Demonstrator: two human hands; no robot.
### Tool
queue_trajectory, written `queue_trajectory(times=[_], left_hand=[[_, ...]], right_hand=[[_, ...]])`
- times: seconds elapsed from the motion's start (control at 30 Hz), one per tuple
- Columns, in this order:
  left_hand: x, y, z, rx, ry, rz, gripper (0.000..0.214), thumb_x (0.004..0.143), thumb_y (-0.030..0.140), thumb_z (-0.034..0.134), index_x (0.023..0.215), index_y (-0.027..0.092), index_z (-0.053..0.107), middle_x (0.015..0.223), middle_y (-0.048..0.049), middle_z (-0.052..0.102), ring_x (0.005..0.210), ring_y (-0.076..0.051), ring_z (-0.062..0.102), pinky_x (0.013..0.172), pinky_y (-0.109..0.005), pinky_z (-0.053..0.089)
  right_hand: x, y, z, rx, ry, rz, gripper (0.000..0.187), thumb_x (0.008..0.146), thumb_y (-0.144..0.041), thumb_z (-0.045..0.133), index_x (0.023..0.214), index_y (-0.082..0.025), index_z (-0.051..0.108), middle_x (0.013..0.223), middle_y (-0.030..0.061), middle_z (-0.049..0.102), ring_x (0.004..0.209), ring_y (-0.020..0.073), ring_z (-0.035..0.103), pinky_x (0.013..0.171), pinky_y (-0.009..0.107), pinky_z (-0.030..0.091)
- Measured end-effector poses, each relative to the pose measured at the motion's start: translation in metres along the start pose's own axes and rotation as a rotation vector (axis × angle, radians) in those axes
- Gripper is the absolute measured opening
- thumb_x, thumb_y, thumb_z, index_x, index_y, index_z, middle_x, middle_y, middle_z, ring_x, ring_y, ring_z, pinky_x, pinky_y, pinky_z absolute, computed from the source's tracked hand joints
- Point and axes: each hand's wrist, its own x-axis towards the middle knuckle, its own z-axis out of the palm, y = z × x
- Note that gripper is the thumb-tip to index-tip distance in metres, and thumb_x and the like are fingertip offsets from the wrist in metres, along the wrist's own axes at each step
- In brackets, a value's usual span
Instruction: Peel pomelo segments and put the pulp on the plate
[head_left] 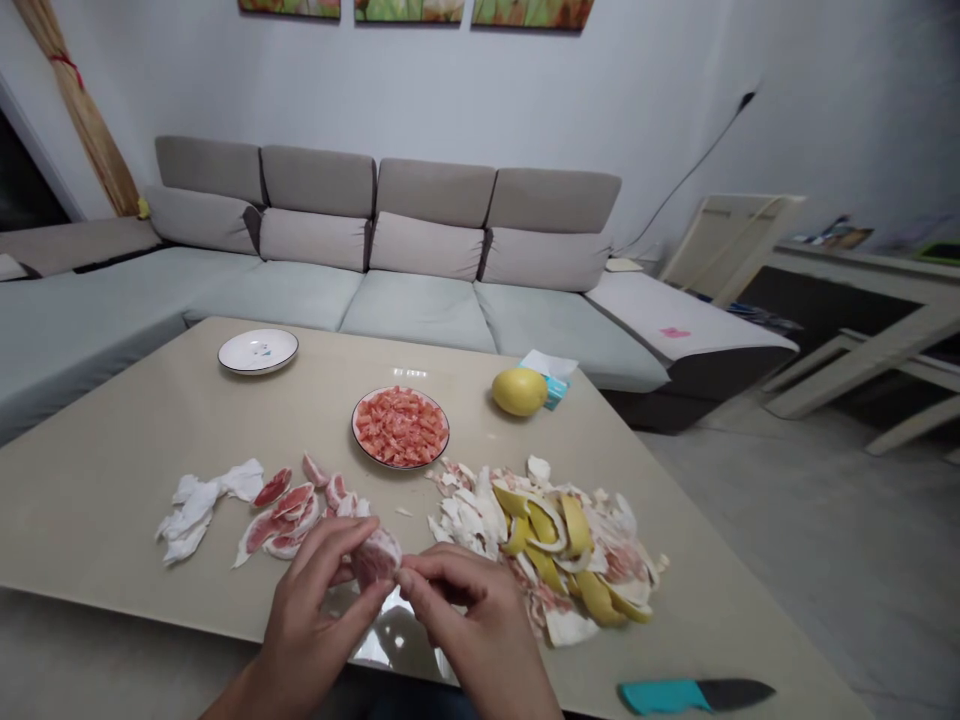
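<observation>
My left hand (pixel 315 610) is curled around a pink pomelo segment (pixel 377 553) just above the table's near edge. My right hand (pixel 469 620) pinches the segment's skin from the right side. More pink segments (pixel 289 510) lie on the table just behind my left hand. A plate of peeled pink pulp (pixel 400 428) stands further back in the middle. A heap of yellow peel and white pith (pixel 547 545) lies to the right of my hands.
A beige table (pixel 105 480) carries a crumpled tissue (pixel 199 505), an empty white plate (pixel 258 351), a whole yellow pomelo (pixel 519 391) with a tissue pack (pixel 553 378) behind it, and a teal-handled knife (pixel 694 695) near the front right. A grey sofa (pixel 390 260) runs behind.
</observation>
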Motion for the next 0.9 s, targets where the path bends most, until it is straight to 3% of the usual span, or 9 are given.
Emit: queue_trajectory(times=[0.3, 0.43, 0.53, 0.63, 0.73, 0.83, 0.9], left_hand=[[0.000, 0.004, 0.001, 0.168, 0.007, 0.258, 0.052, 0.085, 0.009, 0.063, 0.133, 0.025, 0.051, 0.119, -0.0096, 0.061, 0.112, -0.021, 0.060, 0.093, -0.029, 0.054], [-0.002, 0.007, 0.000, 0.147, 0.027, 0.310, 0.056, 0.082, 0.005, 0.063, 0.134, 0.026, 0.052, 0.118, -0.0091, 0.064, 0.112, -0.020, 0.060, 0.094, -0.028, 0.053], [-0.003, 0.008, 0.002, 0.018, 0.021, 0.130, 0.048, 0.081, 0.011, 0.067, 0.125, 0.029, 0.061, 0.117, -0.0077, 0.065, 0.110, -0.022, 0.062, 0.087, -0.028, 0.057], [0.000, 0.011, 0.004, -0.274, -0.024, -0.250, 0.037, 0.077, 0.024, 0.074, 0.113, 0.028, 0.069, 0.118, -0.0080, 0.066, 0.102, -0.025, 0.067, 0.074, -0.028, 0.060], [0.006, 0.017, 0.005, -0.643, -0.136, -0.582, 0.042, 0.072, 0.031, 0.080, 0.111, 0.023, 0.069, 0.114, -0.0104, 0.070, 0.098, -0.028, 0.069, 0.076, -0.032, 0.060], [0.011, 0.024, 0.002, -0.888, -0.250, -0.763, 0.047, 0.076, 0.033, 0.077, 0.119, 0.021, 0.065, 0.117, -0.0130, 0.068, 0.102, -0.032, 0.068, 0.077, -0.040, 0.060], [0.012, 0.026, -0.001, -0.973, -0.284, -0.831, 0.046, 0.079, 0.031, 0.075, 0.122, 0.020, 0.063, 0.122, -0.0139, 0.066, 0.102, -0.033, 0.069, 0.077, -0.041, 0.060]], right_hand=[[-0.006, 0.004, 0.009, -0.127, 0.183, -0.116, 0.020, 0.074, -0.014, 0.056, 0.055, -0.016, 0.062, 0.051, -0.0016, 0.053, 0.046, 0.0105, 0.049, 0.046, 0.020, 0.038], [-0.007, 0.005, 0.015, -0.114, 0.211, -0.072, 0.016, 0.069, -0.013, 0.053, 0.053, -0.017, 0.056, 0.050, -0.0039, 0.049, 0.043, 0.0086, 0.044, 0.043, 0.019, 0.034], [-0.006, 0.004, 0.016, -0.059, 0.179, -0.001, 0.015, 0.067, -0.015, 0.053, 0.052, -0.017, 0.054, 0.049, -0.0050, 0.046, 0.043, 0.0081, 0.041, 0.043, 0.019, 0.032], [-0.005, 0.002, 0.013, 0.038, 0.100, 0.076, 0.015, 0.070, -0.020, 0.054, 0.056, -0.017, 0.057, 0.050, -0.0051, 0.046, 0.045, 0.0088, 0.041, 0.045, 0.019, 0.033], [-0.004, 0.005, 0.010, 0.122, 0.060, 0.115, 0.017, 0.078, -0.027, 0.055, 0.063, -0.018, 0.057, 0.054, -0.0042, 0.050, 0.048, 0.0105, 0.045, 0.047, 0.020, 0.035], [-0.001, 0.017, 0.002, 0.073, 0.136, 0.087, 0.026, 0.086, -0.032, 0.046, 0.064, -0.020, 0.050, 0.056, -0.0039, 0.049, 0.051, 0.0121, 0.047, 0.050, 0.022, 0.036], [0.005, 0.029, -0.005, -0.100, 0.252, 0.047, 0.032, 0.090, -0.032, 0.039, 0.059, -0.022, 0.041, 0.054, -0.0042, 0.045, 0.051, 0.0130, 0.045, 0.050, 0.023, 0.034]])
